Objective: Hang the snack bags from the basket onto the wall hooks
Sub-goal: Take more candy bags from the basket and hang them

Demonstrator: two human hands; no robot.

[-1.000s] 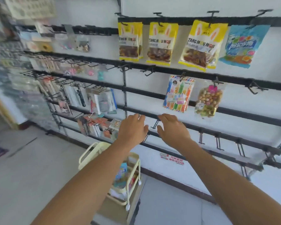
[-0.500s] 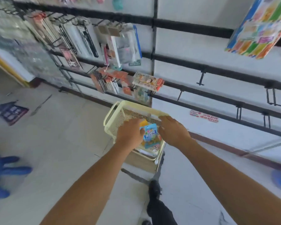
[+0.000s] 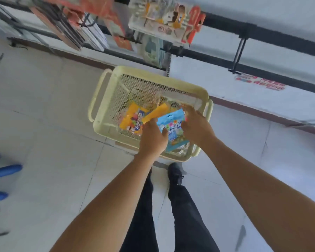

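Fingers of both hands close on a blue snack bag point(image 3: 173, 128) over the near right part of a pale yellow mesh basket point(image 3: 105, 99). The left hand point(image 3: 153, 137) grips the bag's left edge, its thumb laid across the printed front and the other fingers curled behind, out of sight. The right hand point(image 3: 196, 126) holds the right edge, fingers bent round the upper corner beside the bag's hang hole. The bag is tilted, hang hole pointing away from the person, its lower end over the basket's near rim. Just left of it, inside the basket, lie two yellow snack bags point(image 3: 133, 119), one partly overlapping the other, with clear-wrapped packets beyond them against the far mesh wall. The basket stands on something low on the pale tiled floor point(image 3: 53, 142), close against the white wall. Above it, black rails cross the wall, carrying hanging packaged goods point(image 3: 164, 20) at the top and a bare black double hook point(image 3: 239, 53) to the right. Below the forearms, dark trousers and a black shoe point(image 3: 175, 173) show beside the basket's near edge.
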